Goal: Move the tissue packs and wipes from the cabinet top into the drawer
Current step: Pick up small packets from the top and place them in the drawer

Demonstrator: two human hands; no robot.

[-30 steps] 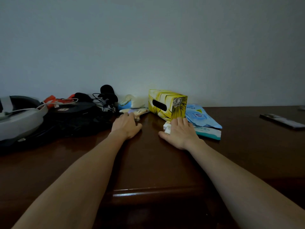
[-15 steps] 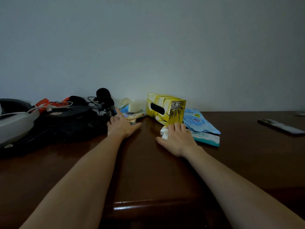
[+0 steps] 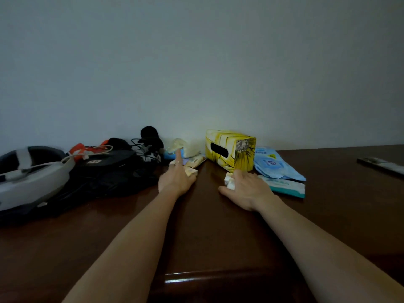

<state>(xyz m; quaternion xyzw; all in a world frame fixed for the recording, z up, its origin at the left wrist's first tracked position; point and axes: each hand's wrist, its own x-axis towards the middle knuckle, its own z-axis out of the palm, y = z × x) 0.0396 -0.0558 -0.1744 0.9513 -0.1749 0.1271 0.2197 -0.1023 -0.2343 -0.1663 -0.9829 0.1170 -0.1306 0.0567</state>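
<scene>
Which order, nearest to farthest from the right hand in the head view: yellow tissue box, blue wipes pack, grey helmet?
1. Yellow tissue box, just beyond the right hand.
2. Blue wipes pack, to its right.
3. Grey helmet, far left.

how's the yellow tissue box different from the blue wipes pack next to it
The yellow tissue box is a stiff carton lying on its side, its dark slot facing left. The blue wipes pack is a soft pouch lying flat and low to the box's right. The box stands taller than the pack. Both sit on the cabinet top near the wall.
</scene>
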